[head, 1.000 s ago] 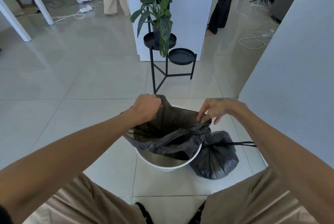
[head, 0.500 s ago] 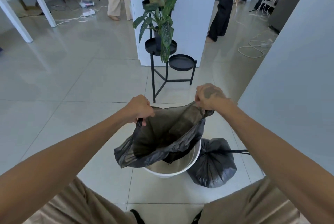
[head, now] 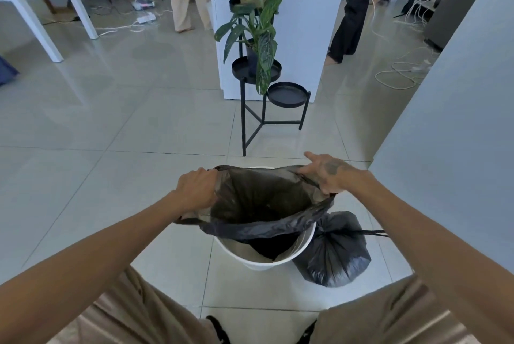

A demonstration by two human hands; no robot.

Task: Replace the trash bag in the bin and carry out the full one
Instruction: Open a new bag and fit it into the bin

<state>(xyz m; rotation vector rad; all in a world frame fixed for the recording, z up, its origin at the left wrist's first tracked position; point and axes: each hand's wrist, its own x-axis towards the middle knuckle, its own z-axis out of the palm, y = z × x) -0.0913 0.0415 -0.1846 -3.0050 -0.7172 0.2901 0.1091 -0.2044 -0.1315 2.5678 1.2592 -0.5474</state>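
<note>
A round white bin (head: 301, 246) stands on the tiled floor in front of me. A fresh black trash bag (head: 258, 202) hangs into it, its mouth spread wide above the rim. My left hand (head: 196, 189) grips the bag's left edge and my right hand (head: 326, 174) grips its right edge. The full black bag (head: 338, 252), tied shut with its drawstring trailing to the right, sits on the floor against the bin's right side.
A black plant stand (head: 260, 99) with a leafy plant (head: 258, 35) stands just beyond the bin, before a white pillar (head: 306, 24). A grey wall (head: 459, 121) runs along the right. Two people's legs, cables (head: 397, 76) and a white table (head: 41, 1) lie further back.
Both hands lifted the new bag's rim off the bin and pulled it apart, so the crumpled bag now hangs open over the bin. The full bag has stayed put.
</note>
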